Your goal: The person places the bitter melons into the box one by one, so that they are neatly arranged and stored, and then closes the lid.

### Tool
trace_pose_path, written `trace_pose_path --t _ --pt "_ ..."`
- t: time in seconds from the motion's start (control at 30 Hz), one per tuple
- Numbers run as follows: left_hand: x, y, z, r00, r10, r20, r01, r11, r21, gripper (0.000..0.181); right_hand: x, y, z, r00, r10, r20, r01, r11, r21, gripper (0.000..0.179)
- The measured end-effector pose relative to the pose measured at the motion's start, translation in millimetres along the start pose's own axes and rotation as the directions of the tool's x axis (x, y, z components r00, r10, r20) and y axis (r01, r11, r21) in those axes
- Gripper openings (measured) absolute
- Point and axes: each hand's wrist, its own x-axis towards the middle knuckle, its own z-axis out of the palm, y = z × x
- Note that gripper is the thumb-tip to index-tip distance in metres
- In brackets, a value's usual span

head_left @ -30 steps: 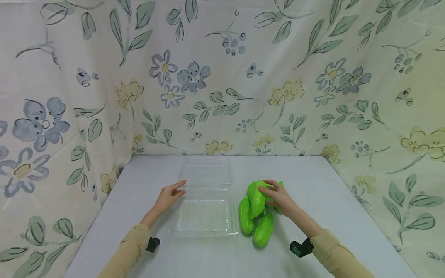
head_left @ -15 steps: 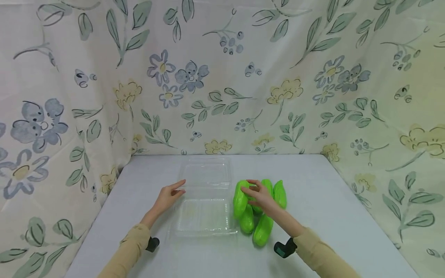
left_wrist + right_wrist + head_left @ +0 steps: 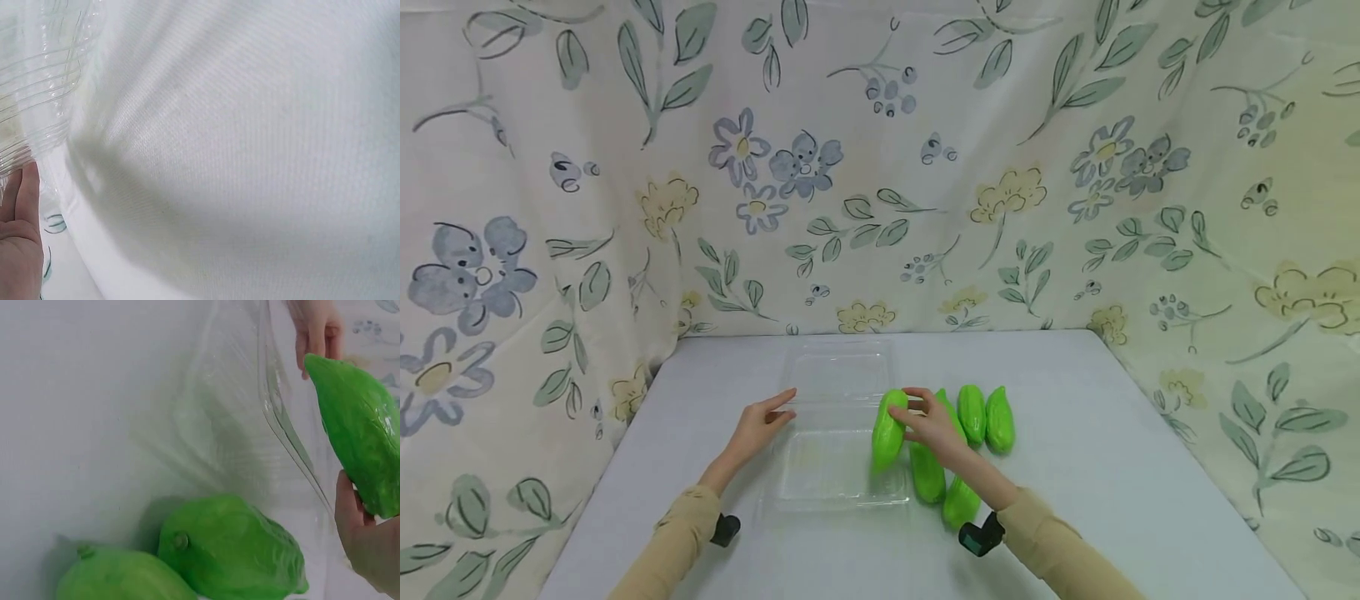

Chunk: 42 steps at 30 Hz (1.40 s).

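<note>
My right hand point(image 3: 936, 425) grips a glossy green fruit point(image 3: 889, 429) with a tapered tip, fingers and thumb on its sides. The fruit is over the right side of a clear plastic clamshell box point(image 3: 838, 504), whose lid point(image 3: 842, 343) lies folded back behind its base. In the right wrist view this fruit point(image 3: 362, 431) points its tip upward, toward the other hand. My left hand point(image 3: 760, 429) is at the box's left side near the hinge. In the left wrist view its straight fingers point(image 3: 26, 197) touch the ribbed plastic edge.
Several similar green fruits lie right of the box, among them a front one point(image 3: 961, 504), one beside the base point(image 3: 928, 479) and a far-right one point(image 3: 1000, 421). The white table point(image 3: 1037, 358) ends against a floral curtain point(image 3: 880, 275).
My right hand has carried the gripped green fruit leftward, from above the other fruits to the right part of the box. The left hand stays at the box.
</note>
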Motion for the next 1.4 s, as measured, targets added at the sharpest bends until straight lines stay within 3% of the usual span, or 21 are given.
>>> trace_pose_path --t 0.33,0.57,0.73,1.03,1.4 --pt "-0.5 -2.0 -0.3 1.0 -0.003 -0.007 0.003 1.0 0.003 0.047 3.6 4.6 31.4 0.996 -0.064 0.054 0.066 0.997 -0.048 0.054" --pt "-0.1 0.2 0.7 1.0 -0.013 -0.004 0.013 0.999 0.033 0.046 6.4 9.1 46.1 0.994 -0.052 0.091 0.057 0.997 -0.048 0.054" --pt "0.6 1.2 1.2 1.0 -0.015 -0.005 0.015 0.998 0.053 0.046 9.2 16.0 57.5 0.998 -0.027 0.065 0.029 0.999 -0.041 0.056" --pt "-0.5 0.8 1.8 0.999 -0.033 0.007 0.032 0.997 0.064 0.046 14.4 32.8 78.9 1.0 -0.004 0.028 0.009 0.989 -0.148 0.055" --pt "-1.2 1.8 2.3 1.0 -0.023 0.004 0.023 0.998 0.056 0.046 20.3 42.6 100.4 1.0 0.01 0.006 -0.01 0.992 -0.123 0.055"
